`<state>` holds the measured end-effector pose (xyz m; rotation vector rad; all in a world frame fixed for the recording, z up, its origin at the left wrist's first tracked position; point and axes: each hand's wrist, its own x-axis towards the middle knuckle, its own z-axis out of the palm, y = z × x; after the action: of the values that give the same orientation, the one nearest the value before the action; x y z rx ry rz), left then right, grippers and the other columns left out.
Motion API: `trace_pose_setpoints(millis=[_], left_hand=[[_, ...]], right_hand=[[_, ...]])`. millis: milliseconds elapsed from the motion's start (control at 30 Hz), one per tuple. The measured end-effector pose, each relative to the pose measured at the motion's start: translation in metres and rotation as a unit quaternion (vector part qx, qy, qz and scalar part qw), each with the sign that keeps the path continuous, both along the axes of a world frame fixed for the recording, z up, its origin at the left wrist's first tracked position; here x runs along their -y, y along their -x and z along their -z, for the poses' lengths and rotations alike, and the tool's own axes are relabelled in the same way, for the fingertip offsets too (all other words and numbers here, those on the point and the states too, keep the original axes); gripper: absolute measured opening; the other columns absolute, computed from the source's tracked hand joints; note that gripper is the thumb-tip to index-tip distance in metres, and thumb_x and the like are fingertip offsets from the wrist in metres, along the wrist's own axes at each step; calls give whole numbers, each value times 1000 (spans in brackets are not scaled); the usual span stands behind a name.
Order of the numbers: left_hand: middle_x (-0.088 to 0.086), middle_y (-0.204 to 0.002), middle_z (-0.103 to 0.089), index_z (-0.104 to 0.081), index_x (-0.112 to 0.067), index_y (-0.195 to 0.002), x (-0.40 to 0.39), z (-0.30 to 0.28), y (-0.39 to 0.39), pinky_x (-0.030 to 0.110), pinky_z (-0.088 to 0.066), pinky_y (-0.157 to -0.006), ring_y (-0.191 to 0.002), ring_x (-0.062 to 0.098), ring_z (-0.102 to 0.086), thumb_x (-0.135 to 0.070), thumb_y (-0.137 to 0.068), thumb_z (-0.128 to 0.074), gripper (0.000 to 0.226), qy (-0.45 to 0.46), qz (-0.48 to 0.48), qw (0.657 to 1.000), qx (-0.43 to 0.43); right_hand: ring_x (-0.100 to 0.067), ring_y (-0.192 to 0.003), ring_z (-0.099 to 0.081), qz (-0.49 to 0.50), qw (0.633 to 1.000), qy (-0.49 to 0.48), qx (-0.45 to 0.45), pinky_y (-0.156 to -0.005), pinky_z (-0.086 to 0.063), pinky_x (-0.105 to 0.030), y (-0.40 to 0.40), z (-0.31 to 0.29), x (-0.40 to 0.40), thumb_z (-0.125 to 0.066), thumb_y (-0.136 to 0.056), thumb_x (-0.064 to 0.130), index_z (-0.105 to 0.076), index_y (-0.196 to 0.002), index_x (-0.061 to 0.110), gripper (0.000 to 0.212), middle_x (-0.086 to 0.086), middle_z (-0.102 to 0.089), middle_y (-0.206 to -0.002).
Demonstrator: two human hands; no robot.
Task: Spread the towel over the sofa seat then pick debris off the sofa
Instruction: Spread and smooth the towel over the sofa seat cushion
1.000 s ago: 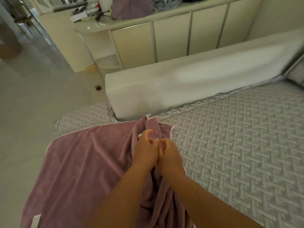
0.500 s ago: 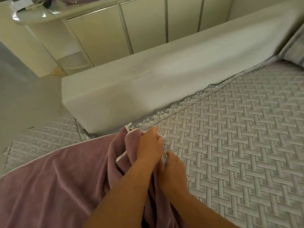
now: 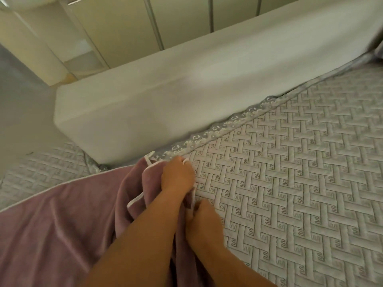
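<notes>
A mauve towel (image 3: 62, 220) with white piping lies bunched over the left part of the sofa seat (image 3: 290, 172), which wears a grey quilted cover. My left hand (image 3: 177, 176) grips the towel's white-edged corner near the backrest. My right hand (image 3: 204, 222) sits closer to me and pinches the same edge just below it. The towel between my forearms is folded in ridges. No debris shows on the cover.
The pale sofa backrest cushion (image 3: 186, 90) runs diagonally across the far side. Cream cabinets (image 3: 124, 27) stand behind it. Grey floor (image 3: 20, 100) lies to the left. A cushion corner (image 3: 379, 50) peeks in at the right edge.
My hands have separated along the towel's edge: the left moved up toward the backrest, the right drew back toward me. The view has tilted down and closer to the seat.
</notes>
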<state>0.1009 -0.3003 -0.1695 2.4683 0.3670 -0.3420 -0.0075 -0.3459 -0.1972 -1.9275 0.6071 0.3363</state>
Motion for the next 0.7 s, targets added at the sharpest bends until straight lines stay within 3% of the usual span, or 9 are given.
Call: trace_pose_setpoints(millis=[100, 233, 300, 400, 533, 600, 700], left_hand=[[-1, -75, -61, -55, -14, -89, 14, -16, -10, 31, -42, -68, -75, 20, -58, -23, -94, -39, 20, 91, -65, 992, 55], [-3, -74, -55, -57, -12, -89, 51, -39, -30, 29, -37, -64, -73, 16, -51, -25, -94, -40, 22, 110, -105, 983, 103], [-1, -74, -55, -58, -12, -87, 70, -49, -41, 31, -41, -64, -74, 18, -52, -25, -94, -42, 21, 133, -110, 976, 135], [6, -83, -61, -59, -15, -85, 97, -56, -61, 42, -52, -77, -83, 28, -60, -31, -92, -46, 22, 149, -138, 966, 157], [12, -88, -69, -68, -19, -82, 129, -52, -90, 49, -57, -77, -85, 32, -67, -52, -76, -50, 39, 191, -174, 955, 147], [13, -87, -70, -69, -18, -83, 153, -54, -101, 44, -60, -72, -76, 30, -69, -43, -84, -53, 31, 215, -174, 950, 147], [6, -75, -64, -67, -12, -93, 192, -54, -118, 30, -58, -61, -49, 9, -62, -33, -93, -50, 27, 246, -164, 944, 147]], right_hand=[[-7, -66, -52, -13, 999, -24, 17, -61, -44, -27, -4, -6, 7, -40, -89, 31, -51, -77, 25, 17, 6, -58, -76], [-2, -65, -49, 17, 994, -109, -3, -55, -35, -19, -15, -16, 34, -44, -91, 27, -44, -89, 21, 6, 10, -53, -75], [1, -62, -50, 33, 992, -120, 11, -50, -31, -15, -22, -21, 53, -46, -92, 25, -41, -92, 22, 6, 11, -54, -73], [-4, -61, -55, 57, 993, -95, 40, -47, -34, -20, -39, -34, 92, -43, -93, 31, -37, -93, 26, 8, 8, -57, -72], [-9, -58, -54, 86, 992, -49, 78, -48, -36, -27, -75, -43, 148, -38, -94, 36, -41, -89, 24, 13, 7, -58, -68], [-7, -59, -52, 96, 991, -28, 87, -49, -34, -28, -96, -45, 180, -39, -94, 36, -43, -86, 24, 14, 8, -56, -69], [-8, -61, -48, 108, 989, 10, 103, -58, -35, -31, -127, -42, 229, -43, -92, 35, -45, -86, 24, 13, 12, -52, -70]])
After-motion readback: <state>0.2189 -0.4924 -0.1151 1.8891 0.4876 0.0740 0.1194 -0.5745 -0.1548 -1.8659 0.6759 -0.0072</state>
